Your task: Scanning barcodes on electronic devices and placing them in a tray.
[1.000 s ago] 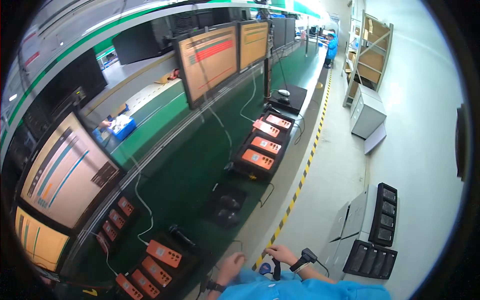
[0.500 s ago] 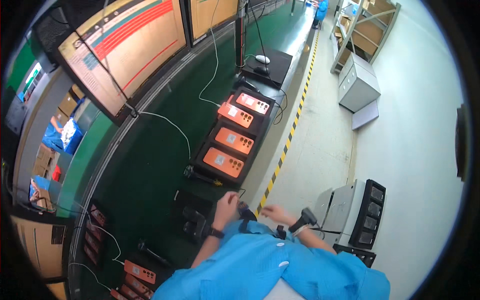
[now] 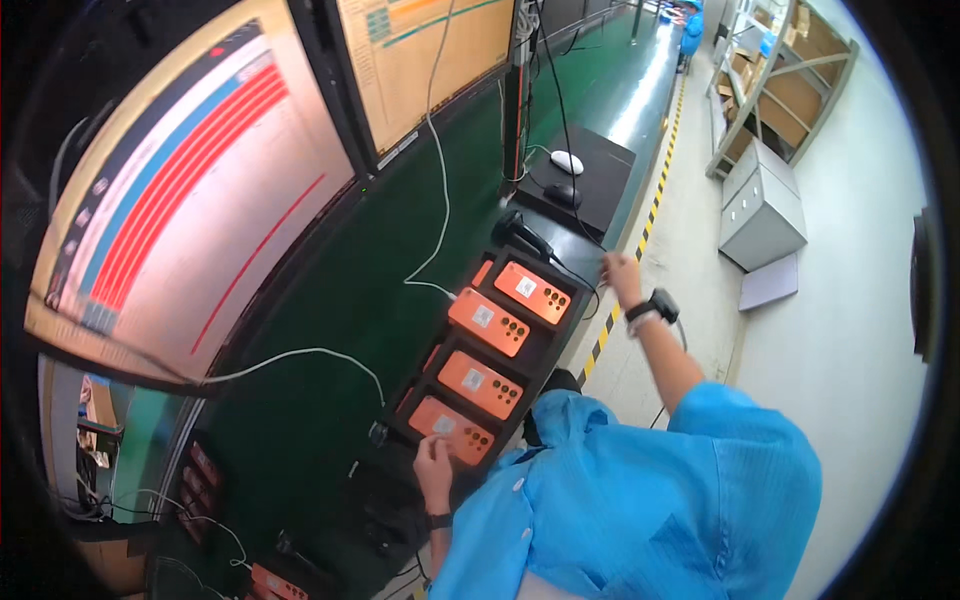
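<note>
My left hand (image 3: 433, 472) is at the near end of a black tray (image 3: 541, 345), its fingers pinched together at the edge of the nearest orange smartphone (image 3: 455, 430). Whether anything is between the fingertips cannot be made out. Farther along lie another orange smartphone (image 3: 480, 384), a cabled orange smartphone (image 3: 489, 322) and the farthest orange smartphone (image 3: 532, 292), all with camera lenses and a white label upward. My right hand (image 3: 622, 278) hovers beyond the tray's right side, fingers curled, close to a black cable; its grip is hidden. A black device (image 3: 661, 304) sits on my right wrist.
A black handheld scanner (image 3: 526, 236) lies past the tray. Behind it are a white mouse (image 3: 567, 162) and a black mouse (image 3: 562, 195) on a dark mat. Monitors (image 3: 200, 200) stand along the left. A grey cabinet (image 3: 763, 205) is across the aisle.
My right hand has moved forward and right, from in front of my body to beside the tray's far end. My left hand has come to the nearest smartphone. The view has shifted.
</note>
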Available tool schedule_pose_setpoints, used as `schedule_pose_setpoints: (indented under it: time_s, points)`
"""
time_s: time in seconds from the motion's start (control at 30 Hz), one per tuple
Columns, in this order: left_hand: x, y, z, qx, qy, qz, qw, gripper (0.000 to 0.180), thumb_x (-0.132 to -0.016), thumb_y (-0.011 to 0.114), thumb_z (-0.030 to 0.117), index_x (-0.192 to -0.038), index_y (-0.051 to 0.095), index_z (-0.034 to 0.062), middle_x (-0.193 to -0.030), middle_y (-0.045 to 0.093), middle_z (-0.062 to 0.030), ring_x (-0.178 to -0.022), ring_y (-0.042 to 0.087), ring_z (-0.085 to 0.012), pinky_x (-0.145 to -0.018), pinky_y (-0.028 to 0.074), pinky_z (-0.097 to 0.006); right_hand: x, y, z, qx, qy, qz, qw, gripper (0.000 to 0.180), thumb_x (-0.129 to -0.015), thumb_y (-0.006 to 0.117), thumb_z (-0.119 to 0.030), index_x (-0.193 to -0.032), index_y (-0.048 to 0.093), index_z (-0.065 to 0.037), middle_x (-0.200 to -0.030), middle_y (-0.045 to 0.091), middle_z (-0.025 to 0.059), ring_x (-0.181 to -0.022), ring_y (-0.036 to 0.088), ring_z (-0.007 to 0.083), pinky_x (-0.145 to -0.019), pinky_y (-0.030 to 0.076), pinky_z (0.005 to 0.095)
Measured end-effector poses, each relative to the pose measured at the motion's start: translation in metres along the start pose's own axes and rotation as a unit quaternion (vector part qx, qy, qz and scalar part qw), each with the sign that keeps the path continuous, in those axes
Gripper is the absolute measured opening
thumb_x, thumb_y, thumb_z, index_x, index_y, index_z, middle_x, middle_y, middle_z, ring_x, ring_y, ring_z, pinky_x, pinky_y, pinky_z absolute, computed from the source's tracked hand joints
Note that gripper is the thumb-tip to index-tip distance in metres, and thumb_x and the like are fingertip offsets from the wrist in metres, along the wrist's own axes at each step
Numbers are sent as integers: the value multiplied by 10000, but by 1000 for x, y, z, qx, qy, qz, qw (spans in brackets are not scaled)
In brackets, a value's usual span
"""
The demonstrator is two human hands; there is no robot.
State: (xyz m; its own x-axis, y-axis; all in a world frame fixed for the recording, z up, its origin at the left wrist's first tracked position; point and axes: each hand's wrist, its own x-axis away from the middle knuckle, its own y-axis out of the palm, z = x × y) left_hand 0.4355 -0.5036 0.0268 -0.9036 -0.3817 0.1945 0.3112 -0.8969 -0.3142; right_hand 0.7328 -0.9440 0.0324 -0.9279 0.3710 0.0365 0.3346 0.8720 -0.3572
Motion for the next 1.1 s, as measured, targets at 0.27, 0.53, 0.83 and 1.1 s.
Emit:
schedule_pose_setpoints:
  time_s: [0.27,0.53,0.83,1.1]
  points:
    - [-3,83,21,-141,-140,333,922,255,-937,528,165,-1112,557,-18,-1149,574,-206,-1038,568,-311,-867,457,-395,-223,15,1,305,-181,-89,931,544,-811,709,-248,-1290,510,-84,-1310,504,255,-1182,516,403,-988,441,441]
    - [2,169,24,-437,-221,468,736,635,-919,564,289,-1402,325,-47,-1446,325,-284,-1324,343,-435,-1098,286,-529,-258,50,-26,278,-389,-167,862,632,-803,730,-259,-1371,477,-142,-1409,422,213,-1276,411,410,-1066,336,483]
    - [-2,187,21,-395,-222,536,712,585,-909,555,280,-1373,369,-24,-1454,333,-248,-1359,304,-398,-1130,216,-532,-401,79,40,351,-364,-148,850,577,-849,668,-229,-1379,474,-106,-1404,389,288,-1326,344,424,-1097,300,481]
    - [-12,178,16,-425,-206,542,695,538,-912,537,283,-1366,410,24,-1442,359,-233,-1344,336,-379,-1116,248,-533,-438,97,74,359,-334,-153,858,556,-814,562,-50,-1358,518,-162,-1414,388,292,-1297,395,434,-1091,314,477]
